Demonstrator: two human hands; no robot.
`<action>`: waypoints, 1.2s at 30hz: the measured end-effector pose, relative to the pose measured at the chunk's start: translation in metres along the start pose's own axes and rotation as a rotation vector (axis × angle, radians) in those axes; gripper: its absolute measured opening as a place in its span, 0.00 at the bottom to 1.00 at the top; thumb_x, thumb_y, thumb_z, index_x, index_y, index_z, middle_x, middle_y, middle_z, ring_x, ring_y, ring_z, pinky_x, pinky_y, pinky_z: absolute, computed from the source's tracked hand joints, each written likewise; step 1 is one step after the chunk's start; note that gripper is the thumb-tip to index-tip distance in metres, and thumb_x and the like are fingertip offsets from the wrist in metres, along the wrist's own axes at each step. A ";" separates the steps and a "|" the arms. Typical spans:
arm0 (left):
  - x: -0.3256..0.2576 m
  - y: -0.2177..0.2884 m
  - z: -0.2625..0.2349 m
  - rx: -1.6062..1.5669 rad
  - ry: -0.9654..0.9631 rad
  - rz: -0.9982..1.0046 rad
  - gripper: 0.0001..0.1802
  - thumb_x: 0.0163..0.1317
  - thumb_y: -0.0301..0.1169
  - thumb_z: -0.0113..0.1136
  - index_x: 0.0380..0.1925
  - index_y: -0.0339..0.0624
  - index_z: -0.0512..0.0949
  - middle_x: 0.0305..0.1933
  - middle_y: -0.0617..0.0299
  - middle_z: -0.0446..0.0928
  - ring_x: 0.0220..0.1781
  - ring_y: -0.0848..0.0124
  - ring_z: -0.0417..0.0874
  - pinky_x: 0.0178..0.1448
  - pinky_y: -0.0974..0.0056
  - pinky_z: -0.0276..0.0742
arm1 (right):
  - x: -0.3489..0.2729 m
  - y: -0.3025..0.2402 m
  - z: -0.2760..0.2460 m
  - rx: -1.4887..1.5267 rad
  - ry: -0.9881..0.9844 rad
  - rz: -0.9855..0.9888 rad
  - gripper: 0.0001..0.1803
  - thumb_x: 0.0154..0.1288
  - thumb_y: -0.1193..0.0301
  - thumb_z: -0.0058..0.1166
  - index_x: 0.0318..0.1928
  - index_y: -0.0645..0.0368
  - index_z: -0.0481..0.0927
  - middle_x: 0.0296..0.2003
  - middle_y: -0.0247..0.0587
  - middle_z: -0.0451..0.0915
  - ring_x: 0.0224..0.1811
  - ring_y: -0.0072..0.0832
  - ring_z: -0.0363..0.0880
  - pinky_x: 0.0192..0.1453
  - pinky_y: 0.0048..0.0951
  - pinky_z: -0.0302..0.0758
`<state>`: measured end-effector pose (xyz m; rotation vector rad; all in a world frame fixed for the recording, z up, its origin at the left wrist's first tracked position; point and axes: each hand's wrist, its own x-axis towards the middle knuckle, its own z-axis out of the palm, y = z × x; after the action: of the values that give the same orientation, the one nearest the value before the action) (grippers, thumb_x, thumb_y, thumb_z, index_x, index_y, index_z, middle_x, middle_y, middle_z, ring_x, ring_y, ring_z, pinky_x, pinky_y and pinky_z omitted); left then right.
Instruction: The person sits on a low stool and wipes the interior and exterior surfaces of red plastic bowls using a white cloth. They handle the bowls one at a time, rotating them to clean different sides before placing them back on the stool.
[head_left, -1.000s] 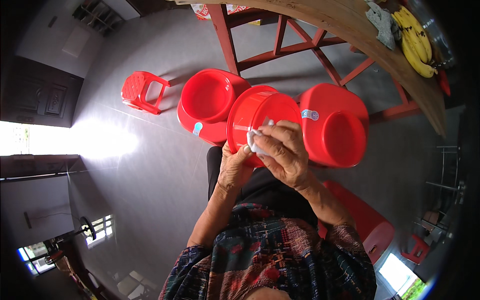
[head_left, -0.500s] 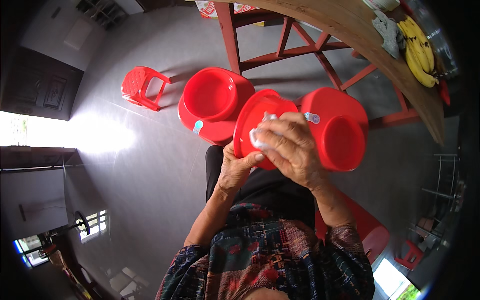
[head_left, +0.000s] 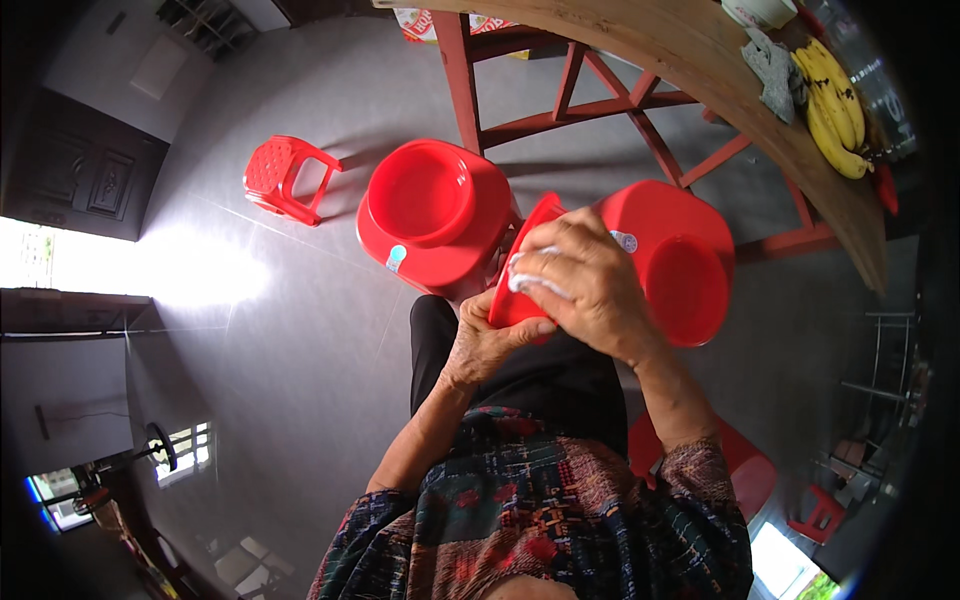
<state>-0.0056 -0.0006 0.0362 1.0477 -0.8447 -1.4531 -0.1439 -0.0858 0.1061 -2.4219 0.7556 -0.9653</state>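
Note:
My left hand (head_left: 485, 345) grips the lower left rim of a red plastic bowl (head_left: 508, 307), its thumb along the near edge. The bowl is tilted, its opening turned toward my right hand (head_left: 595, 290). Closed around a white cloth (head_left: 522, 275), that hand presses into the bowl and hides much of its inside. A second red bowl (head_left: 420, 190) rests on a red stool (head_left: 460, 262) beyond my left hand. To the right, another red bowl (head_left: 686, 290) lies on a second red stool (head_left: 650, 205).
A small red stool (head_left: 285, 175) stands on the grey floor at the far left. The wooden table (head_left: 690, 75) curves across the upper right, carrying bananas (head_left: 835, 110), a grey cloth (head_left: 772, 72) and a white bowl (head_left: 760, 10). Its red legs (head_left: 458, 85) reach down near the stools.
The held bowl has tilted more steeply, so less of its inside shows. My left hand has shifted slightly right, and my right hand with the cloth has turned along with the bowl.

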 end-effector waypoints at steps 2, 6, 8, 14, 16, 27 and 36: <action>-0.004 0.004 -0.001 0.028 -0.032 -0.004 0.13 0.49 0.27 0.73 0.34 0.37 0.82 0.31 0.69 0.80 0.34 0.82 0.76 0.40 0.73 0.75 | 0.003 0.010 -0.008 0.148 -0.022 0.116 0.09 0.49 0.77 0.64 0.34 0.57 0.83 0.40 0.34 0.76 0.46 0.32 0.73 0.49 0.30 0.74; -0.007 0.000 -0.003 0.018 -0.100 -0.015 0.12 0.49 0.27 0.74 0.32 0.36 0.82 0.30 0.70 0.79 0.34 0.83 0.75 0.39 0.73 0.73 | 0.004 0.036 -0.028 0.664 -0.173 0.490 0.05 0.56 0.77 0.59 0.35 0.60 0.82 0.46 0.37 0.77 0.43 0.25 0.78 0.45 0.29 0.77; -0.007 -0.005 -0.004 0.044 -0.133 0.002 0.12 0.49 0.28 0.74 0.33 0.36 0.82 0.30 0.70 0.78 0.34 0.83 0.75 0.40 0.73 0.73 | 0.004 0.052 -0.031 0.711 -0.250 0.436 0.05 0.56 0.77 0.59 0.35 0.60 0.81 0.43 0.37 0.78 0.43 0.25 0.78 0.45 0.28 0.77; 0.001 -0.002 -0.015 -0.051 -0.321 -0.087 0.26 0.46 0.28 0.76 0.47 0.35 0.77 0.37 0.71 0.78 0.39 0.82 0.75 0.45 0.72 0.74 | 0.002 0.058 -0.030 0.407 -0.314 0.134 0.07 0.50 0.78 0.61 0.32 0.57 0.81 0.33 0.35 0.77 0.40 0.30 0.74 0.45 0.30 0.74; 0.010 0.011 -0.019 -0.042 -0.407 -0.142 0.33 0.43 0.28 0.77 0.52 0.36 0.74 0.41 0.70 0.78 0.44 0.82 0.75 0.48 0.71 0.74 | 0.001 0.049 -0.027 0.317 -0.282 0.070 0.07 0.49 0.77 0.62 0.32 0.57 0.81 0.33 0.35 0.77 0.40 0.31 0.74 0.45 0.31 0.74; 0.009 0.011 0.001 0.287 -0.067 0.094 0.25 0.45 0.29 0.74 0.45 0.37 0.78 0.35 0.69 0.79 0.37 0.82 0.76 0.45 0.70 0.75 | -0.002 0.022 0.004 -0.033 0.187 0.151 0.13 0.44 0.79 0.66 0.34 0.57 0.81 0.38 0.35 0.73 0.42 0.34 0.73 0.43 0.33 0.75; 0.006 0.009 0.004 0.293 -0.031 0.063 0.24 0.46 0.28 0.73 0.46 0.37 0.77 0.38 0.67 0.80 0.41 0.83 0.75 0.48 0.70 0.75 | -0.001 0.022 0.012 0.036 0.207 0.343 0.07 0.51 0.74 0.62 0.33 0.59 0.81 0.36 0.38 0.78 0.40 0.37 0.75 0.44 0.35 0.74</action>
<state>-0.0065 -0.0084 0.0449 1.2058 -1.1277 -1.3207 -0.1433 -0.0997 0.0857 -2.0868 1.1702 -1.0841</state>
